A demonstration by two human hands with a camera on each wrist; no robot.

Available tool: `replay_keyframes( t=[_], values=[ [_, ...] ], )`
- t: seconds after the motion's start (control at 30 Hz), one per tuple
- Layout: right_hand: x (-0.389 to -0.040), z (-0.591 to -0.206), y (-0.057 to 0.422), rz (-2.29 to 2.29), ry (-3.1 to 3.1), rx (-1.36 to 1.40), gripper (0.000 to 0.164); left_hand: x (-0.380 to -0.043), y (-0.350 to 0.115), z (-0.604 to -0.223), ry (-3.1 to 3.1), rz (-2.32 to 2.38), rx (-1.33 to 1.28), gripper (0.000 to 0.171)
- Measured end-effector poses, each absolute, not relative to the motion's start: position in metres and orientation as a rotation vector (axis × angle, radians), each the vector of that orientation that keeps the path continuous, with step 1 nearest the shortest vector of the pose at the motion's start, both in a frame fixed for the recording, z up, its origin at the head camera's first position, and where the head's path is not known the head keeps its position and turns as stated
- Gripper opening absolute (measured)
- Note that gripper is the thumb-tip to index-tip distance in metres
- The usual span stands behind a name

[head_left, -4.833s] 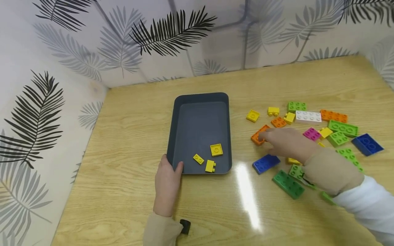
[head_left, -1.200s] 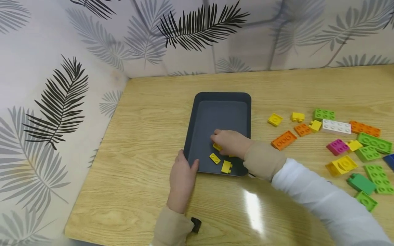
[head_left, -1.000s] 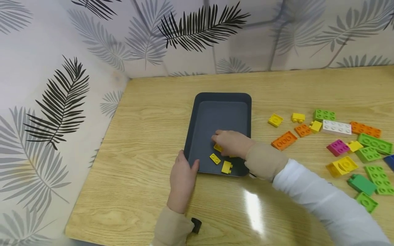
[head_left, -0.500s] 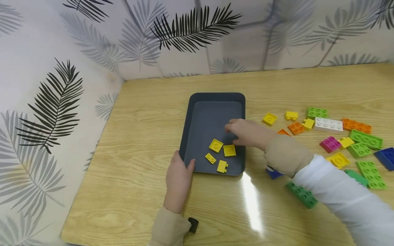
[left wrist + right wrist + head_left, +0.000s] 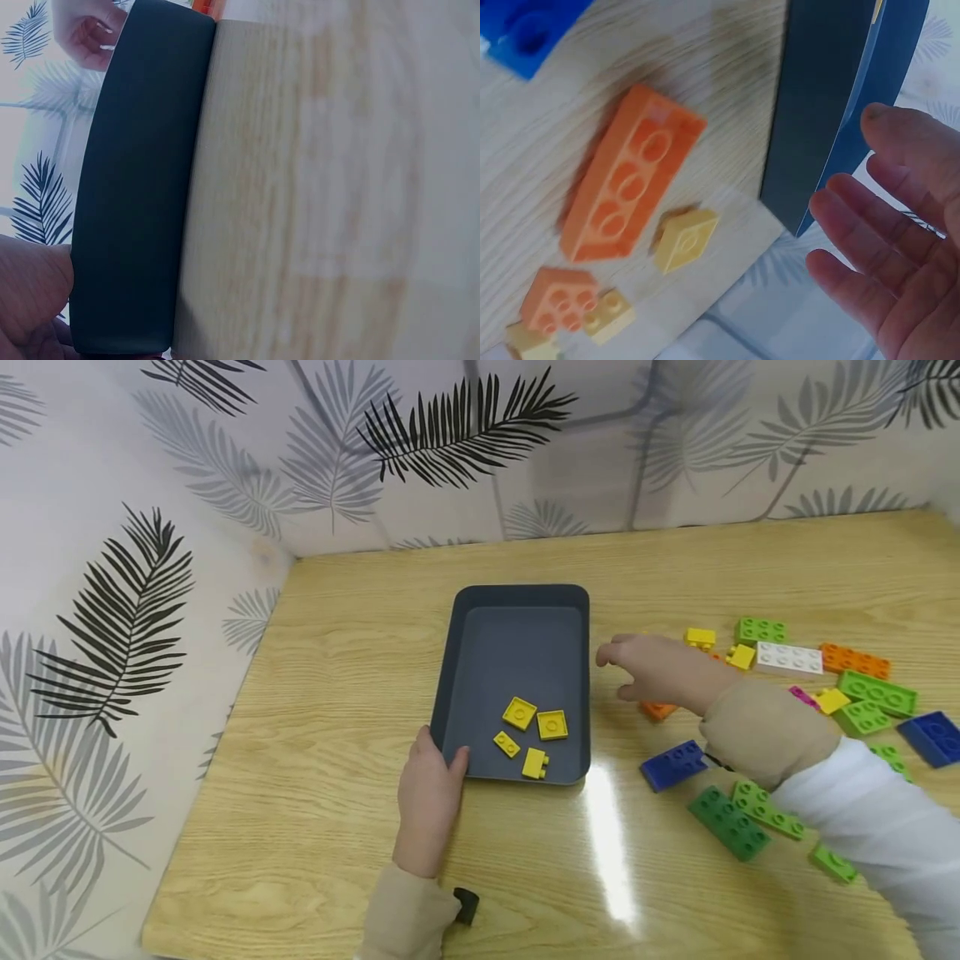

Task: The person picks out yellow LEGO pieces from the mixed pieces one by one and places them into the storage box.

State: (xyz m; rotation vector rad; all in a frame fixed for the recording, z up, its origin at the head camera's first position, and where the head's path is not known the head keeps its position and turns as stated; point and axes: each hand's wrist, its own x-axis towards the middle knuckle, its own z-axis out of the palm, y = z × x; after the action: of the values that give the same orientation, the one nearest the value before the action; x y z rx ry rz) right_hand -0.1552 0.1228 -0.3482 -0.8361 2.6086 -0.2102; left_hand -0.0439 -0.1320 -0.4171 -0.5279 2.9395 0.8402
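Note:
A dark grey tray [image 5: 517, 652] lies on the table, with several yellow toy building bricks near its front end, among them a square yellow brick [image 5: 520, 713]. My left hand [image 5: 429, 793] grips the tray's near left corner, thumb over the rim. My right hand [image 5: 660, 668] hovers right of the tray over the loose bricks, its fingers relaxed and holding nothing. In the right wrist view, a long orange brick [image 5: 630, 180] and a yellow brick [image 5: 688, 240] lie below this hand, which partly hides them in the head view.
Further right lie loose bricks: a white one [image 5: 789, 657], a long orange one [image 5: 855, 661], a blue one [image 5: 932, 738] and several green ones. Nearer are a blue brick [image 5: 673, 766] and a dark green brick [image 5: 729, 823]. A leaf-patterned wall covering [image 5: 540, 485] borders the table [image 5: 360, 635].
My right hand has set another square yellow brick in the tray, let go, and moved right, out over the table. My left hand has stayed at the tray's corner.

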Motion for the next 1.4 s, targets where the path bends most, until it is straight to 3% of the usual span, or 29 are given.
replay_keyframes(
  t=[0.4,1.4],
  values=[
    [-0.150,-0.354,0.162,-0.192,2.601,-0.804,0.042,-0.044,-0.132,-0.418,2.942,0.842,-0.516,0.065],
    [-0.113,-0.378,0.271,-0.263,2.473,-0.471,0.058,-0.044,-0.131,-0.418,2.921,0.824,-0.507,0.066]
  ],
)
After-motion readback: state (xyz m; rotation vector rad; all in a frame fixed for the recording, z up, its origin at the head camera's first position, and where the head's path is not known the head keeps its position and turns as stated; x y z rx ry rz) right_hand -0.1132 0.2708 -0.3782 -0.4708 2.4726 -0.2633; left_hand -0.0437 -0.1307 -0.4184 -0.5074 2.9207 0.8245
